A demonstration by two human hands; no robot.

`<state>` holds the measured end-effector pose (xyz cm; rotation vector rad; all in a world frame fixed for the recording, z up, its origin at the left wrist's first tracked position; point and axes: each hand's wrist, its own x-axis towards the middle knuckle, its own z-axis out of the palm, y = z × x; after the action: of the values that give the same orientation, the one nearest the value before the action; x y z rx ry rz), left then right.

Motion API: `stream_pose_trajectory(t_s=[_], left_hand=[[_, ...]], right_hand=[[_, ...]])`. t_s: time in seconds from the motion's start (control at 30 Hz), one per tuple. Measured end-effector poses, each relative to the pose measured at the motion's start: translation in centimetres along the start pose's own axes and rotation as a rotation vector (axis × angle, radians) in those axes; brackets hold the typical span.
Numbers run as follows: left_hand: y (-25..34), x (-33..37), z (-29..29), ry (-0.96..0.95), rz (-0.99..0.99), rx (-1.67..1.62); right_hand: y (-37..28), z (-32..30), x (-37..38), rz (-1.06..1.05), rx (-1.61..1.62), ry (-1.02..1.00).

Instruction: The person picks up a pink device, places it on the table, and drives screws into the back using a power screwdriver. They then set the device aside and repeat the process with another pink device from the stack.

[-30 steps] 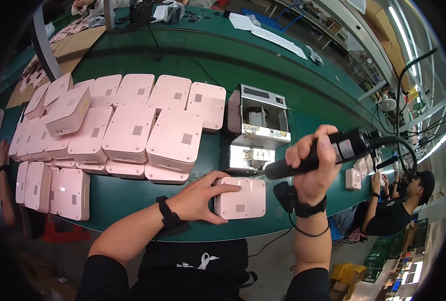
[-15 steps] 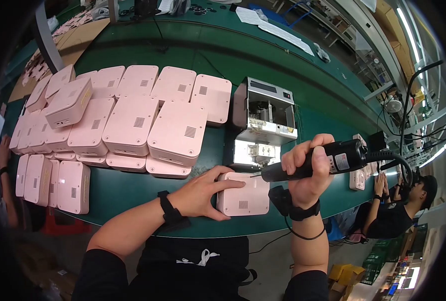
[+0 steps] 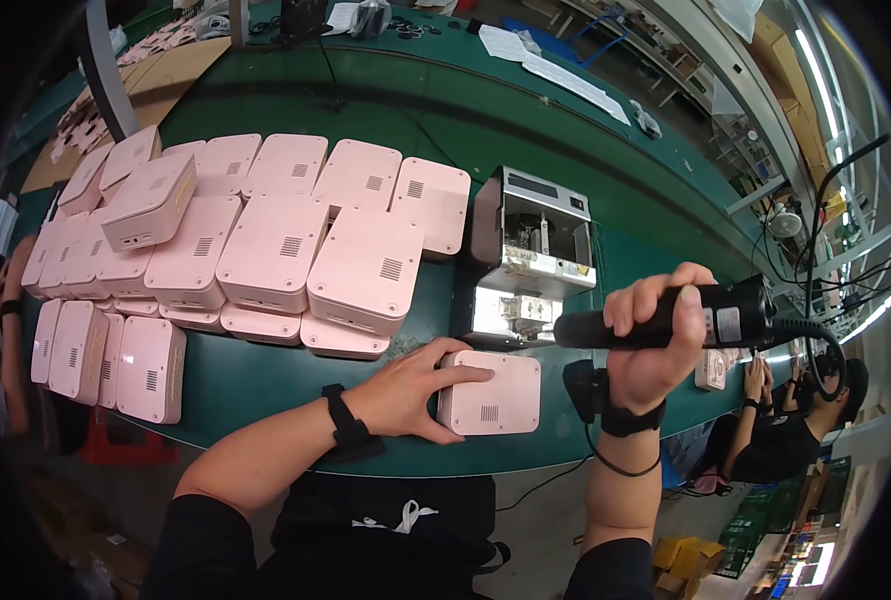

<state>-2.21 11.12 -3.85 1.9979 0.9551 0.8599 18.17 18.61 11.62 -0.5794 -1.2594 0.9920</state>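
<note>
The black power screwdriver [image 3: 665, 322] now lies level, gripped by the right hand [image 3: 655, 345]; the left hand [image 3: 405, 392] presses one pink casing [image 3: 490, 392] at lower centre, with stacked casings [image 3: 265, 240] waiting on the bench [image 3: 265, 375] upper left.

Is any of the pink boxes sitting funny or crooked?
Yes. One pink box sits tilted on top of the flat stack at the far left, turned askew from its neighbours. The box under the left hand lies flat.
</note>
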Motion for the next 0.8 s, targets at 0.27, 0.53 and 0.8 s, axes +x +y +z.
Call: stream_pose_trajectory(t_s=[0.27, 0.53, 0.8], left_hand=[[0.9, 0.1, 0.2, -0.012, 0.02, 0.073], [0.5, 0.1, 0.0, -0.012, 0.037, 0.046], [0.2, 0.3, 0.5, 0.011, 0.069, 0.048]], right_hand=[[-0.1, 0.6, -0.8, 0.127, 0.019, -0.046], [0.1, 3.6, -3.0, 0.155, 0.095, -0.18], [0.8, 3.5, -3.0, 0.168, 0.071, -0.228]])
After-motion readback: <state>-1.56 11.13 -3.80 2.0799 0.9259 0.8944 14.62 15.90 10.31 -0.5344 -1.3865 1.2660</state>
